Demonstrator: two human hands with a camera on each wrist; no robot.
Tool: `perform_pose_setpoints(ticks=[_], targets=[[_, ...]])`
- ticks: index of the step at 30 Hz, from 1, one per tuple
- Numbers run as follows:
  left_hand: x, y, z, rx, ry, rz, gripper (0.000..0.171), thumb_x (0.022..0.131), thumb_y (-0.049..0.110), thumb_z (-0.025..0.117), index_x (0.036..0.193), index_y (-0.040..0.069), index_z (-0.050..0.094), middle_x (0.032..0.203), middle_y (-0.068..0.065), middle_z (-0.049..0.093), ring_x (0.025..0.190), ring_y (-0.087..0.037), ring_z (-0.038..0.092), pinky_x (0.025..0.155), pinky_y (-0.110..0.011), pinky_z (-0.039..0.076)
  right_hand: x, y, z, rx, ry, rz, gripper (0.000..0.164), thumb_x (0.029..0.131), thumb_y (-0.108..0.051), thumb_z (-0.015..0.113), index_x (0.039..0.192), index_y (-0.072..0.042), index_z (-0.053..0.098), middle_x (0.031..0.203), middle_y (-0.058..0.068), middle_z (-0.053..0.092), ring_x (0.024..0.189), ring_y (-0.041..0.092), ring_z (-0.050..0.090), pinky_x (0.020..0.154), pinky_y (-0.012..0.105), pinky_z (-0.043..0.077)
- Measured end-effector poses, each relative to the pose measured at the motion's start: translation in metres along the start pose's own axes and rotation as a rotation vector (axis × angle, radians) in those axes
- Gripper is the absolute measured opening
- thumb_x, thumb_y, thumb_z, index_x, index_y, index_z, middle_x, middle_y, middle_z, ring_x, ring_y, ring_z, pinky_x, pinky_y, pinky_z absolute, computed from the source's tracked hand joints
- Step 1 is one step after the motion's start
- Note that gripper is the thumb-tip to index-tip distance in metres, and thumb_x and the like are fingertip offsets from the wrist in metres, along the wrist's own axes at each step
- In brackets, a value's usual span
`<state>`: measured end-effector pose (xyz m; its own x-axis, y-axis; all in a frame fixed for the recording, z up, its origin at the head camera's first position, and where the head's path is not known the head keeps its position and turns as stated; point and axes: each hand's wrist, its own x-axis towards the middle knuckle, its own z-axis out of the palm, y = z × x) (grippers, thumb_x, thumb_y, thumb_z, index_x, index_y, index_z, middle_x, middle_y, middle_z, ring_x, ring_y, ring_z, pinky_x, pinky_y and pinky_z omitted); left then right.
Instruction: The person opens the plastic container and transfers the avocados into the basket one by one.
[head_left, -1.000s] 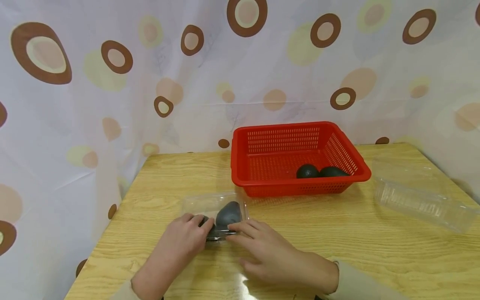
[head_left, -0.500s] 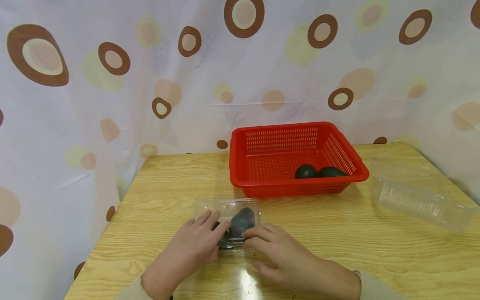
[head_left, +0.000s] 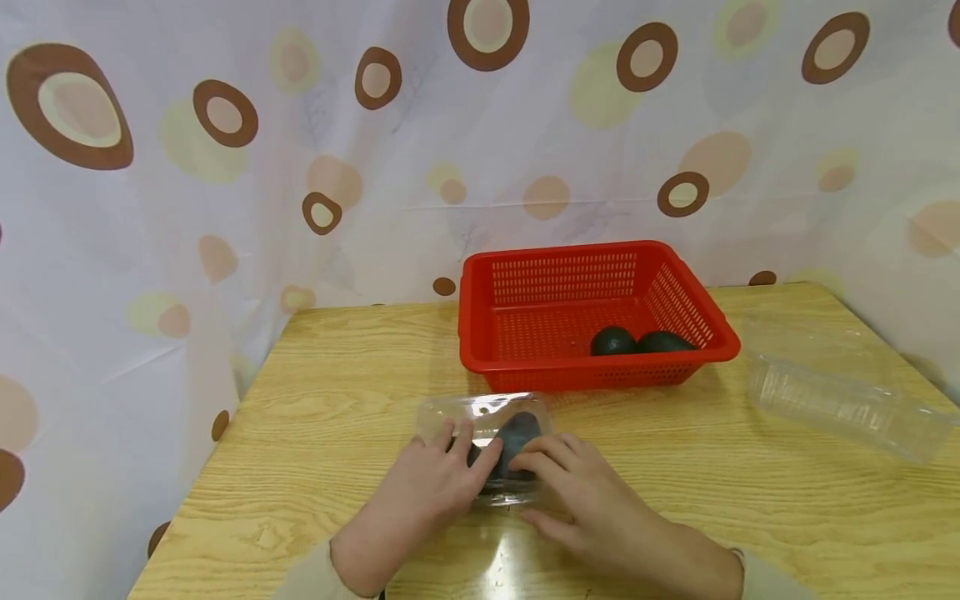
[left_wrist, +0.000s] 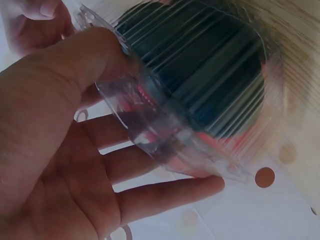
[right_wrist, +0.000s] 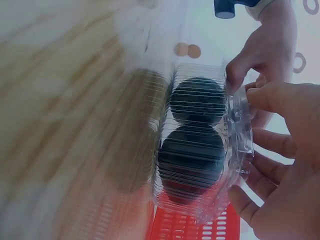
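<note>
A clear plastic clamshell box lies on the table, its lid down over dark avocados. Ribbed walls let two of them show side by side in the right wrist view. My left hand grips the left part of the box, fingers spread over the lid and thumb at the front rim. On the right front corner my right hand holds the lid's edge, its fingertips on top and its thumb at the rim. In the head view both hands cover part of the box's front.
Behind the box stands a red plastic basket with two avocados in its near right corner. Another clear clamshell box sits opened at the table's right side. A patterned curtain hangs along the back.
The box with its avocados has slid to the right across the table, and both hands have moved right with it. The basket and the other box have stayed in place.
</note>
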<state>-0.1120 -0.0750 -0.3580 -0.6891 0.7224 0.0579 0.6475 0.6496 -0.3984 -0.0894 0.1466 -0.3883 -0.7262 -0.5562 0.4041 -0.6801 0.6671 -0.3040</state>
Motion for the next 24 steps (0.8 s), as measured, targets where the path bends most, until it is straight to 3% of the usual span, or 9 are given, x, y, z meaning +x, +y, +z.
perform_pose_setpoints(ticks=[3, 10, 16, 24], targets=[[0.004, 0.006, 0.000, 0.048, 0.019, 0.009, 0.046, 0.096, 0.022, 0.064, 0.140, 0.023, 0.051, 0.134, -0.014, 0.063, 0.117, -0.030, 0.065, 0.067, -0.041, 0.061, -0.002, 0.004, -0.001, -0.027, -0.005, 0.041, 0.048, 0.083, -0.037, 0.079, 0.123, -0.017, 0.063, 0.123, -0.007, 0.057, 0.110, 0.011, 0.050, 0.092, 0.039, 0.050], [0.014, 0.020, 0.002, 0.134, 0.167, 0.034, 0.036, 0.097, 0.026, 0.061, 0.133, 0.024, 0.058, 0.122, -0.010, 0.071, 0.106, -0.027, 0.070, 0.062, -0.040, 0.061, -0.005, 0.016, -0.002, -0.063, 0.017, 0.119, 0.056, 0.081, -0.041, 0.081, 0.126, -0.016, 0.061, 0.133, 0.005, 0.055, 0.125, 0.026, 0.048, 0.104, 0.052, 0.044], [0.019, 0.029, 0.001, 0.160, 0.165, 0.014, 0.036, 0.096, 0.027, 0.062, 0.132, 0.024, 0.056, 0.122, -0.011, 0.071, 0.107, -0.028, 0.070, 0.063, -0.042, 0.062, -0.009, 0.022, -0.003, -0.031, -0.013, 0.189, 0.063, 0.083, -0.042, 0.078, 0.134, -0.013, 0.055, 0.148, 0.012, 0.043, 0.136, 0.036, 0.041, 0.109, 0.059, 0.040], [0.023, 0.032, -0.001, 0.200, 0.190, 0.003, 0.035, 0.098, 0.027, 0.060, 0.133, 0.026, 0.058, 0.118, -0.010, 0.073, 0.103, -0.026, 0.072, 0.061, -0.039, 0.062, -0.009, 0.028, -0.007, 0.030, -0.063, 0.215, 0.071, 0.086, -0.039, 0.077, 0.144, -0.010, 0.047, 0.158, 0.013, 0.031, 0.144, 0.034, 0.032, 0.109, 0.056, 0.042]])
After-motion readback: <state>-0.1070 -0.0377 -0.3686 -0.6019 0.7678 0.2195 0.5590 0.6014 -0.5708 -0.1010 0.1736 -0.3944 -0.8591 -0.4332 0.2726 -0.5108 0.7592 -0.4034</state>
